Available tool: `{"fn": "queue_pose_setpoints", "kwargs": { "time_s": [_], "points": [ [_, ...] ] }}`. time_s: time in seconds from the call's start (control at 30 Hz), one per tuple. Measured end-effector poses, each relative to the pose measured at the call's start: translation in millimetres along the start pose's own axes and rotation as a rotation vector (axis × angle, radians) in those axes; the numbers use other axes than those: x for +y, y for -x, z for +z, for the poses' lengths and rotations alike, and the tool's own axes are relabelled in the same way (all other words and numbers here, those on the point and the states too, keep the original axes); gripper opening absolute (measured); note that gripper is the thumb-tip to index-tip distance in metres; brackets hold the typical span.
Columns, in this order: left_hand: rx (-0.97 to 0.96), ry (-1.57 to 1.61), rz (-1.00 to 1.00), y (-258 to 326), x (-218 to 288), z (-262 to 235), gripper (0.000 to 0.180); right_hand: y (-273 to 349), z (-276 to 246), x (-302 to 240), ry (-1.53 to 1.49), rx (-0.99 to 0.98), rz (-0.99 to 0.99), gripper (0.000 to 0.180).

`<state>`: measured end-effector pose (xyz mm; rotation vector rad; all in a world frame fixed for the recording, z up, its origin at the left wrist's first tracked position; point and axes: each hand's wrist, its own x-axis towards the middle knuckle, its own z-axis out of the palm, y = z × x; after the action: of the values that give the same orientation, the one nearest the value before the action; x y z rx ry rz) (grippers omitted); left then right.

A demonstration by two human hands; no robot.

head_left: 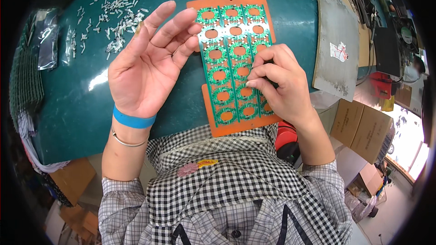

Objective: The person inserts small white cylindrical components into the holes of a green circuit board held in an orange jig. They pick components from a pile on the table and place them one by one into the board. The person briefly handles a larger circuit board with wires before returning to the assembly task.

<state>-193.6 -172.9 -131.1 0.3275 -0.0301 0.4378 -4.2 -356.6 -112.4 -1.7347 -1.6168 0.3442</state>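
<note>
A green circuit board panel (210, 70) with rows of ring-shaped boards and oval holes lies on an orange backing plate (227, 129). Over the panel's right side, my right hand (284, 81) is closed, thumb and index finger pinched together near the middle column. Whatever is between those fingertips is hidden or too small to name. My left hand (147, 68), a blue band at its wrist, is raised palm up beside the panel's upper left edge. Its fingers are spread and slightly curled, with nothing visible in them. Behind it lies a scatter of small white-and-silver parts (119, 16).
The work stands on a dark green table mat (177, 95). Stacked green panels (27, 68) and a clear plastic bag (48, 41) are at the left. A grey metal plate (334, 22) lies at the right, with cardboard boxes (361, 129) lower down beside the table.
</note>
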Motion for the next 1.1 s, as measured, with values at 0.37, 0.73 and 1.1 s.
{"fn": "queue_pose_setpoints", "kwargs": {
  "time_s": [0.37,0.73,1.1],
  "points": [
    [-0.022,-0.090,-0.052,0,-4,11,0.063,0,3,-4,0.042,-0.030,-0.094,0.022],
    [-0.025,-0.379,0.009,-4,-22,34,0.099,-38,-10,-46,-0.044,0.029,-0.143,0.023],
    [-0.073,-0.625,-0.119,2,-21,43,0.109,-58,15,-52,0.057,-0.210,-0.135,0.017]
  ]
}}
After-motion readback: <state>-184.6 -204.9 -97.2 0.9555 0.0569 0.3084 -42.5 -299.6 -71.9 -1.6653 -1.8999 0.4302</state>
